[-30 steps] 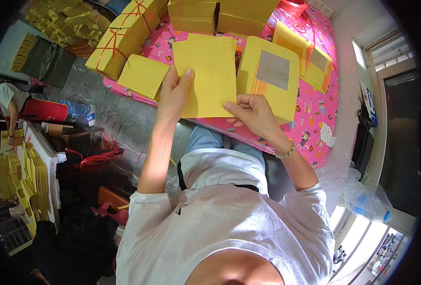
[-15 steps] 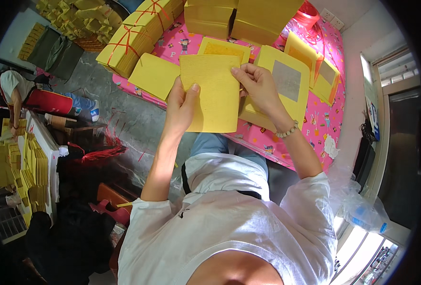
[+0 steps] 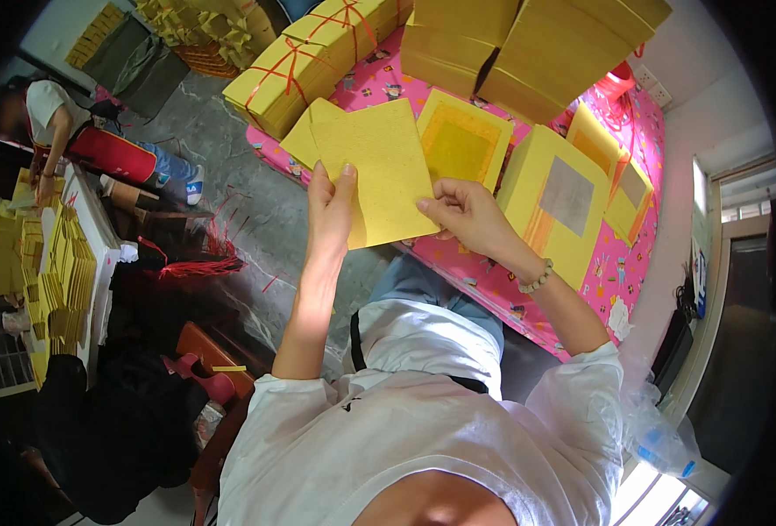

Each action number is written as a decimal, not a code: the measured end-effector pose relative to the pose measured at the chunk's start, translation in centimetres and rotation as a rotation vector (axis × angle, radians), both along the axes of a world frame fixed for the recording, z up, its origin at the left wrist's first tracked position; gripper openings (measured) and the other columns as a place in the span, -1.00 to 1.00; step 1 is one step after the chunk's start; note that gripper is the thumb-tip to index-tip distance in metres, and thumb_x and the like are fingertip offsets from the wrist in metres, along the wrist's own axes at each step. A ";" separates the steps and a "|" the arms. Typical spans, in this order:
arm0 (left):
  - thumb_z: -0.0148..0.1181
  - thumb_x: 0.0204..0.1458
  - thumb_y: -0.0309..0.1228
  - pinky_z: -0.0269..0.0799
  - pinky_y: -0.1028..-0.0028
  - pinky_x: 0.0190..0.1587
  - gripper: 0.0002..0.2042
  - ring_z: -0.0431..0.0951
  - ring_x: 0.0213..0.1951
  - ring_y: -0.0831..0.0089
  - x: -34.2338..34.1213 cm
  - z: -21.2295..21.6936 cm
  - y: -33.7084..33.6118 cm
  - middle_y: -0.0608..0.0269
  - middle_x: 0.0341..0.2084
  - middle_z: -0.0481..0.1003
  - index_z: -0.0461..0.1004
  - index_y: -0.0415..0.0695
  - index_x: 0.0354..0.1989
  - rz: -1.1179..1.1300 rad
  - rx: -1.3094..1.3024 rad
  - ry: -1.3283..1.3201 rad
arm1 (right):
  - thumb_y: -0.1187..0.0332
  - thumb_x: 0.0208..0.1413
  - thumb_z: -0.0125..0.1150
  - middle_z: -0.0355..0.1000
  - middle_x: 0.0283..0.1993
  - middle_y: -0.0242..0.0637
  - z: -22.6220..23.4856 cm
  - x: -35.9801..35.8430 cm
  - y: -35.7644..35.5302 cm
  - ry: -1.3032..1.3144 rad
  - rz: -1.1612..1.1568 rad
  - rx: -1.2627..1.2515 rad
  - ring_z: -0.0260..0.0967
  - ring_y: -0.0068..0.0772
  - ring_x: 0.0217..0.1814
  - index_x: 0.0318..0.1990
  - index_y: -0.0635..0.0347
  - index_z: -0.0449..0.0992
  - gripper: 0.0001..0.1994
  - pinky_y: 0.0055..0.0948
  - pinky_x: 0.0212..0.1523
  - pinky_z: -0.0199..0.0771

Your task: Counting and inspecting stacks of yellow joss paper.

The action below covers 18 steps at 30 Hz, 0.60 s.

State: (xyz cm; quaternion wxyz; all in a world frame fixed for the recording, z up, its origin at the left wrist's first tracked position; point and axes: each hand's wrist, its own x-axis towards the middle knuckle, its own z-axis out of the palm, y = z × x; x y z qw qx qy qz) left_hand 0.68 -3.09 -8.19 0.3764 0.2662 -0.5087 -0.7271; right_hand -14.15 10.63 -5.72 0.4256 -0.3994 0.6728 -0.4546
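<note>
In front of me I hold a yellow sheet of paper (image 3: 386,167), tilted a little. My left hand (image 3: 329,203) pinches its lower left edge, thumb on top. My right hand (image 3: 471,217) grips the sheet near its lower right corner, thumb in front and the other fingers curled. Behind its left edge, more yellow paper (image 3: 298,140) lies on the table. Just beyond my right hand is a yellow sheet with a darker yellow square (image 3: 463,145). Right of that stands a stack of yellow paper with a grey square on top (image 3: 566,195).
A pink patterned cloth (image 3: 620,259) covers the table. Bundles tied with red string (image 3: 287,74) and tall yellow stacks (image 3: 563,57) stand at its back. A red basket (image 3: 616,83) sits far right. Left, another person (image 3: 63,118) works at a table of folded yellow paper (image 3: 65,289).
My right hand has slid from the sheet's upper right edge down toward its lower right corner. The sheet now tilts leftward at its top. The whole view has shifted, uncovering the sheet with the darker square.
</note>
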 end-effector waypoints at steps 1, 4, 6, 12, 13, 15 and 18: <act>-0.07 0.20 -0.47 0.37 0.53 -0.10 -0.72 0.45 -0.13 0.56 0.0 0.0 -0.3 0.18 -0.09 0.44 0.24 -0.28 0.06 0.034 0.008 0.009 | 0.22 0.12 0.17 0.36 -0.59 -0.42 -0.3 -0.3 -0.5 0.000 0.007 0.000 0.29 -0.71 -0.59 -0.38 0.30 0.46 -0.74 -0.60 -0.60 0.29; -0.05 0.20 -0.45 0.37 0.54 -0.10 -0.73 0.46 -0.14 0.56 0.3 -0.4 -2.5 0.19 -0.11 0.46 0.28 -0.28 0.03 0.056 0.008 -0.013 | 0.21 0.10 0.18 0.37 -0.59 -0.39 -0.1 -1.4 -3.1 0.176 0.017 -0.040 0.32 -0.64 -0.62 -0.37 0.31 0.47 -0.72 -0.56 -0.59 0.30; 0.01 0.18 -0.42 0.41 0.55 -0.16 -0.76 0.50 -0.19 0.56 0.6 -1.0 -4.6 0.21 -0.19 0.50 0.35 -0.30 -0.05 0.073 -0.014 -0.028 | 0.21 0.14 0.13 0.29 -0.55 -0.54 0.9 -2.5 -5.7 0.178 0.067 -0.026 0.23 -0.77 -0.52 -0.39 0.27 0.43 -0.73 -0.68 -0.50 0.34; 0.11 0.12 -0.36 0.43 0.57 -0.43 -0.73 0.55 -0.38 0.55 1.2 -3.2 -9.8 0.22 -0.27 0.53 0.38 -0.26 -0.08 0.079 -0.003 -0.192 | 0.16 0.01 0.23 0.44 -0.54 -0.30 -0.7 -5.9 -13.2 0.283 0.203 -0.024 0.44 -0.51 -0.54 -0.36 0.34 0.53 -0.67 -0.48 -0.49 0.42; 0.13 0.11 -0.34 0.41 0.58 -0.46 -0.73 0.55 -0.39 0.56 1.1 -3.6 -10.3 0.22 -0.28 0.54 0.39 -0.24 -0.08 0.060 -0.008 -0.243 | 0.16 0.01 0.23 0.44 -0.54 -0.30 -1.4 -6.5 -14.0 0.281 0.195 -0.024 0.44 -0.51 -0.54 -0.36 0.34 0.53 -0.67 -0.48 -0.49 0.42; 0.14 0.10 -0.33 0.38 0.59 -0.49 -0.72 0.54 -0.42 0.58 1.0 -4.5 -10.7 0.24 -0.31 0.54 0.40 -0.22 -0.09 0.078 0.012 -0.257 | 0.15 -0.03 0.26 0.47 -0.52 -0.26 -2.4 -7.0 -15.3 0.390 0.263 -0.054 0.44 -0.48 -0.53 -0.37 0.36 0.54 -0.65 -0.47 -0.47 0.44; 0.16 0.09 -0.32 0.33 0.62 -0.52 -0.72 0.52 -0.45 0.61 1.1 -5.6 -11.2 0.28 -0.35 0.55 0.42 -0.20 -0.09 0.099 0.044 -0.285 | 0.15 0.02 0.24 0.42 -0.49 -0.39 -3.4 -7.1 -16.4 0.405 0.265 0.040 0.34 -0.61 -0.45 -0.36 0.27 0.53 -0.69 -0.54 -0.44 0.37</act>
